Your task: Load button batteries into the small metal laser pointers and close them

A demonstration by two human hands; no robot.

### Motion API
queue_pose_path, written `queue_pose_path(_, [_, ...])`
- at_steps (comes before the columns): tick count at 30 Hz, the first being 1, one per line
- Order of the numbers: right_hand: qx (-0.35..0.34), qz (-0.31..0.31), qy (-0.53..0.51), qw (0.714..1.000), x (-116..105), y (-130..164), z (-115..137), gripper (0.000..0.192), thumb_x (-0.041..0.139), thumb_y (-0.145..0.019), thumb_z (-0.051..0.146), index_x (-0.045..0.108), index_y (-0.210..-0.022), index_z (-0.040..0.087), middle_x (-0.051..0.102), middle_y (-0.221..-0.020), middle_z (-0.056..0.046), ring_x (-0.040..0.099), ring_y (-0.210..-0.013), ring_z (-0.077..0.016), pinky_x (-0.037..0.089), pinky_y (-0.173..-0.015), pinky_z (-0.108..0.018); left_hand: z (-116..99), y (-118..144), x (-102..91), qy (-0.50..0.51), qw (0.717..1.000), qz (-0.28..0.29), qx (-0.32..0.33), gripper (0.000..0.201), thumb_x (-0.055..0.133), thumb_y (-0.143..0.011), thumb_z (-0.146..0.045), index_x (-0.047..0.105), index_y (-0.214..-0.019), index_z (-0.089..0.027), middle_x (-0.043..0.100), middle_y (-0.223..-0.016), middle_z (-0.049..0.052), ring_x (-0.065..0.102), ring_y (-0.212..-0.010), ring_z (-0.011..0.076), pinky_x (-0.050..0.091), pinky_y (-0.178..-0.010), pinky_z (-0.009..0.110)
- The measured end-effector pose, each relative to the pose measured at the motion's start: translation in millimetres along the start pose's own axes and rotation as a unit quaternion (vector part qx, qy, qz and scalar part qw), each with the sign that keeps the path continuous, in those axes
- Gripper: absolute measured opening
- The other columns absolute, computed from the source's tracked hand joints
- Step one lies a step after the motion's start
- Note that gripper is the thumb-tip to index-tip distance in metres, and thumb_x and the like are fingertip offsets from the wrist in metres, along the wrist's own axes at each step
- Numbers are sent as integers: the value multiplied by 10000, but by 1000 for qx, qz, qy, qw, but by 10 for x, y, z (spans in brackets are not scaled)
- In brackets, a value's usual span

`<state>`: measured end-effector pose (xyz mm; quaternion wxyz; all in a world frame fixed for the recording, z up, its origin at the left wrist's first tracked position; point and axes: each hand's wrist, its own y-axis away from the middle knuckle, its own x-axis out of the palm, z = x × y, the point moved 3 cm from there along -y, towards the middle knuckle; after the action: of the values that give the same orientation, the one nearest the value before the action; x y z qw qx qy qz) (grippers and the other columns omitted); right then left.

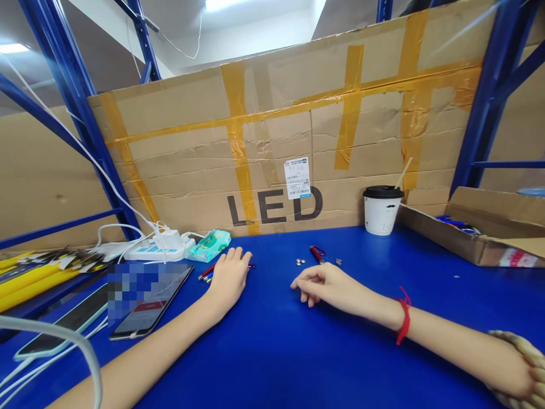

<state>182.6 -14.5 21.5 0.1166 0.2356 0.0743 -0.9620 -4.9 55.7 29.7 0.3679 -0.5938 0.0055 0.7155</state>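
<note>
My left hand [232, 277] rests palm down over a small group of slim metallic sticks [208, 274], red and blue among them. Its fingers reach forward, slightly apart, and a purple end [252, 266] sticks out on their right. What lies under the palm is hidden. Over the middle of the table, my right hand [326, 284] has loosely bent fingers with nothing visible in them. Just beyond it lies a small red penlight-like tube [317, 254] with a loop. Several little silver discs [300, 262] are left of that tube, and tiny metal pieces [339, 262] are right of it.
Two phones, one dark [155, 307] and one light-edged [68, 321], lie at left among white cables. Behind them are a power strip [149, 250] and a green packet [210, 245]. A lidded cup [380, 210] and an open cardboard box [489, 250] stand at right. Cardboard [191, 170] walls the back.
</note>
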Motion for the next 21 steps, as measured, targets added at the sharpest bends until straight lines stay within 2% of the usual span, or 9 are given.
queue_pose_path(3, [70,2,-172,983,-32,-19,-49,217,547,-824,223,631,-979,95,669,-847,-79,644,-726,-109,524,-700,-201,-137,46,-72,127,987,-63,75,178,397,-895,-241,541,-974,-171,549,-947,62,500,-887,219,392,-797,350])
queue_pose_path(5, [95,11,-275,957,-43,-22,-68,334,644,-753,184,596,-1073,102,655,-973,-97,635,-868,-135,507,-832,-227,-240,98,-120,229,964,-67,119,156,403,-892,-256,538,-929,-187,554,-878,25,513,-833,176,399,-790,314])
queue_pose_path(7, [101,31,-336,936,-41,-28,-74,433,706,-687,143,582,-1099,96,640,-1028,-104,614,-944,-152,469,-921,-251,-325,149,-151,305,940,-46,148,138,410,-880,-237,535,-921,-195,548,-808,2,517,-776,147,408,-752,278])
queue_pose_path(10, [108,66,-355,926,-24,-38,-83,450,734,-652,139,593,-1075,82,649,-1009,-105,617,-940,-157,446,-957,-278,-393,197,-167,351,920,-25,171,140,416,-863,-211,538,-931,-199,548,-791,-2,518,-755,137,407,-723,260])
queue_pose_path(14, [111,106,-329,932,-11,-35,-96,446,746,-633,148,615,-1054,85,666,-966,-100,623,-924,-156,464,-927,-270,-396,197,-149,366,914,-23,174,139,415,-856,-197,548,-898,-199,553,-781,-2,513,-740,134,394,-666,243])
queue_pose_path(21, [119,115,-293,942,-18,-16,-88,500,754,-598,123,613,-1076,87,642,-1035,-116,611,-952,-174,500,-858,-240,-417,228,-173,387,903,-28,186,131,433,-836,-171,554,-882,-191,551,-750,-6,506,-707,121,376,-635,229])
